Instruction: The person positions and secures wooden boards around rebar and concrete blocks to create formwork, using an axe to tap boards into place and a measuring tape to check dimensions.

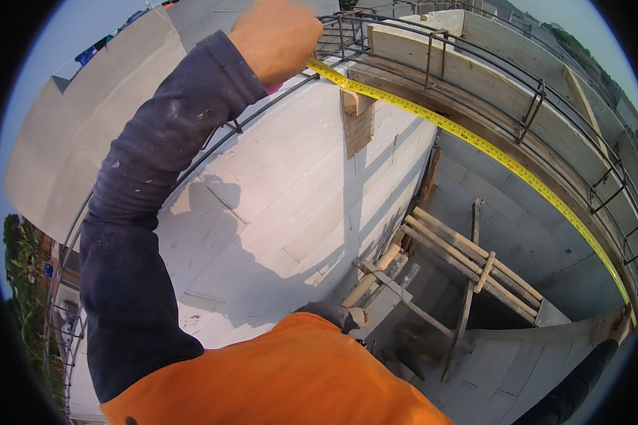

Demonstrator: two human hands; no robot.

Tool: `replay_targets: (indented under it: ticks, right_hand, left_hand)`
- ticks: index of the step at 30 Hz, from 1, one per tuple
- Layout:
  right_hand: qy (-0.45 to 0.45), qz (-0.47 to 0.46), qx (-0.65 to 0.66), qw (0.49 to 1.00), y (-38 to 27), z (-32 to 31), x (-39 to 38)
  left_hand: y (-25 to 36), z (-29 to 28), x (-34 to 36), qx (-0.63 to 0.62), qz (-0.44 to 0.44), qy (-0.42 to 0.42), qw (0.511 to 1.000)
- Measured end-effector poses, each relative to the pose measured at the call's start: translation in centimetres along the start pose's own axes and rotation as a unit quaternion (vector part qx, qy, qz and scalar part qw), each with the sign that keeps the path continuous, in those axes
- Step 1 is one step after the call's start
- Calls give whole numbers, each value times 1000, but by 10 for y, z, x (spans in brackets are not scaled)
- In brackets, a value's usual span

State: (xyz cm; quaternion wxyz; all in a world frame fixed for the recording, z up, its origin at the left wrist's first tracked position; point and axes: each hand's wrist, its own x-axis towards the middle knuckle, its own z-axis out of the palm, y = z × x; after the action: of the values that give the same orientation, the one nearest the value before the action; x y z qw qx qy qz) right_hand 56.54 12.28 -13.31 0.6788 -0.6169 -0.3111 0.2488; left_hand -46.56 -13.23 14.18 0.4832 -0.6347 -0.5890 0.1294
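A yellow tape measure blade [468, 134] stretches in a long curve from upper middle to far right, along a wooden board and steel bars. My left hand [278, 39], a slightly blurred fist at the top, closes on the blade's near end; a bit of pink shows under its wrist, too small to name. At the far right, my right hand [620, 326] has its fingers at the blade's other end, against the board's edge. Its fingers are small and partly hidden, though they look closed on the blade.
Rebar cages [524, 117] run along the wall top beside wooden formwork boards [468, 71]. A white block wall [262, 212] drops below me. Bamboo and timber scaffolding [475, 262] stands deep inside the walled space. A wooden piece [358, 124] hangs beneath the blade.
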Motion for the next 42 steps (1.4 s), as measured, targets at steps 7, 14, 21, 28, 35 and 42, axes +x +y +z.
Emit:
replay_targets:
  ticks: [7, 14, 21, 28, 35, 42]
  right_hand:
    - [39, 5, 109, 993, -19, 65, -103]
    - [86, -127, 221, 963, -48, 101, -228]
    - [125, -105, 331, 929, 10, 91, -368]
    - [181, 65, 348, 918, 112, 49, -524]
    - [321, 245, 245, 881, 187, -42, -710]
    - [207, 341, 224, 889, 181, 3, -829]
  left_hand:
    - [-17, -54, -36, -190, -196, -170, 947]
    - [-57, 16, -113, -330, -94, -301, 889]
    - [56, 33, -57, -413, 28, -452, 790]
    - [152, 45, -14, -472, 151, -535, 684]
    - [258, 48, -15, -448, 224, -613, 610]
    - [371, 65, -46, -513, 345, -625, 477]
